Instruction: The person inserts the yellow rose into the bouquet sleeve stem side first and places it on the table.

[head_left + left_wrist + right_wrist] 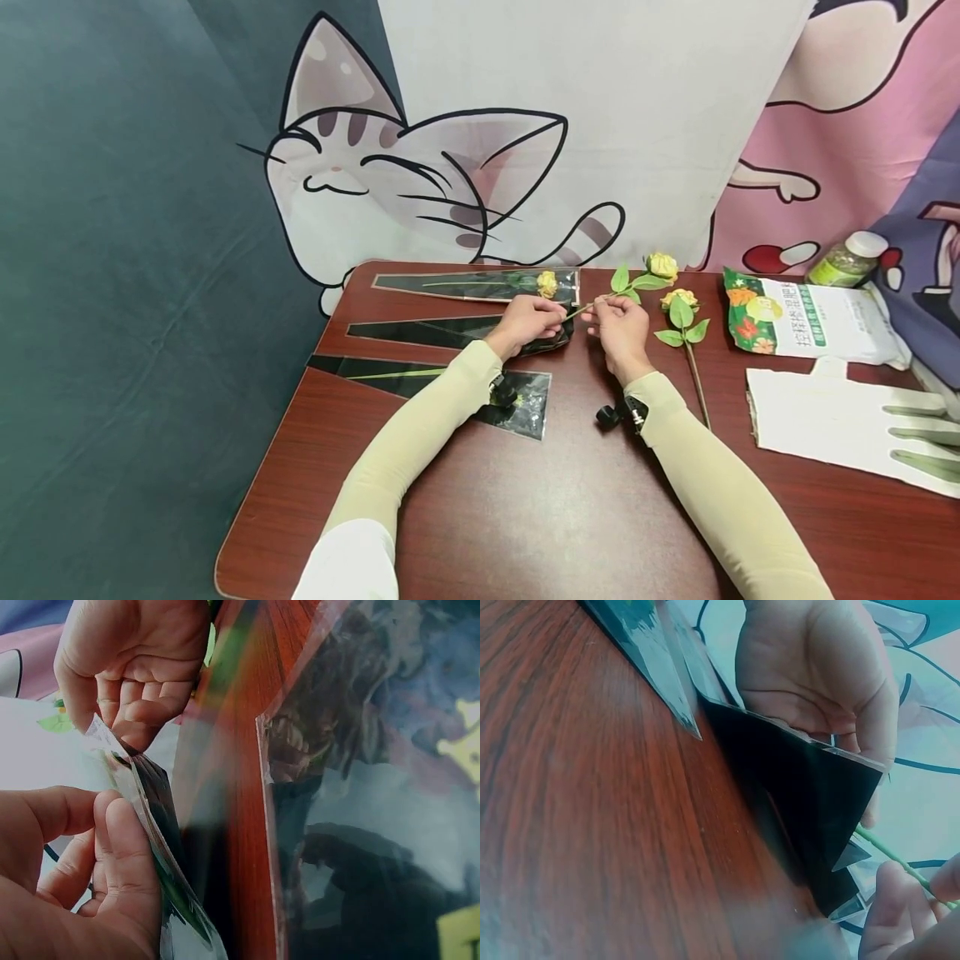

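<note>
My left hand (pixel 528 321) pinches the wide mouth of a long tapered black-and-clear flower sleeve (pixel 427 332), whose narrow end points left. The sleeve's mouth is lifted off the table, and in the right wrist view its black back panel (pixel 802 787) hangs below the left hand (pixel 817 667). With thumb and fingers, my right hand (pixel 622 329) pinches the green stem (pixel 892 859) of an artificial yellow rose (pixel 663 266). Bloom and leaves point away to the right; the stem's lower end is at the sleeve's mouth. How far it reaches inside is hidden.
A sleeve with a yellow rose (pixel 547 284) lies behind; another sleeve (pixel 528 417) holding a stem lies in front, partly under my left forearm. Rightward are a second loose rose (pixel 681 312), a fertiliser bag (pixel 825 321), a lidded bottle (pixel 847 262) and white gloves (pixel 825 408).
</note>
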{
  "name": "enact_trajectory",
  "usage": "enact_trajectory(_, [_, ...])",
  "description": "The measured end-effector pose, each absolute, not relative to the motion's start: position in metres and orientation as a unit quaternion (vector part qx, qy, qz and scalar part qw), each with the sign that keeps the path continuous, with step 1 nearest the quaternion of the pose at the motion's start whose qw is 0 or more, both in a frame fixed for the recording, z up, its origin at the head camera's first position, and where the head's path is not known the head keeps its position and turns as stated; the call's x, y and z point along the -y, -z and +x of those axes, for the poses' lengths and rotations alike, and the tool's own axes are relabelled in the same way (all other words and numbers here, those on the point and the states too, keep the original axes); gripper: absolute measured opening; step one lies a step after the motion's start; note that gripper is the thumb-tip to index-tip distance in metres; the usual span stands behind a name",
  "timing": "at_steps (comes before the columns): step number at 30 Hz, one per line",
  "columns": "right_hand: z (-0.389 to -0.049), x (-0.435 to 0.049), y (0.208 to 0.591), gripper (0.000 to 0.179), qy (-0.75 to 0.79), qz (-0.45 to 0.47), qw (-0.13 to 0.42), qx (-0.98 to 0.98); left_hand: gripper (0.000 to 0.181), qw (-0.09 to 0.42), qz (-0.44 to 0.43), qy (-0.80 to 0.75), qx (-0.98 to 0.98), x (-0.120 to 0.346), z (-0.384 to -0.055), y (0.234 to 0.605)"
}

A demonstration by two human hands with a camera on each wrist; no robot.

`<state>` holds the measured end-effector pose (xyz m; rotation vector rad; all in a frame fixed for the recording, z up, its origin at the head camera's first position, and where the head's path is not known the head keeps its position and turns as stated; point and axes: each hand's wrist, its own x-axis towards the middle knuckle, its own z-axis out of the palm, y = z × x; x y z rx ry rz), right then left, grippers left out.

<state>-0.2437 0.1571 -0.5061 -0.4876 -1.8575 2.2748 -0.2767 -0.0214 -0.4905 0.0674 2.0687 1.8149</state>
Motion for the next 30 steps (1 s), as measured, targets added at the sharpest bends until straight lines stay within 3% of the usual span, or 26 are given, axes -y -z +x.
enact_trajectory(9, [-0.241,-0.159,0.507,0.031,-0.76,-0.163,0.058,0.626,0.016,0.188,0.031,-0.638,-0.746,0.016,-0.277,0.488])
enact_trajectory(17, [-0.241,-0.158,0.508,0.03,-0.764,-0.166,0.048,0.622,0.016,0.185,0.032,-0.629,-0.755,0.014,-0.278,0.487])
enact_trajectory(25, [-0.241,-0.156,0.509,0.009,-0.749,-0.183,0.044,0.636,0.019,0.182,0.038,-0.63,-0.754,0.013,-0.278,0.486])
enact_trajectory(30, [-0.241,-0.153,0.511,0.011,-0.75,-0.177,0.036,0.636,0.018,0.176,0.042,-0.632,-0.753,0.01,-0.279,0.487])
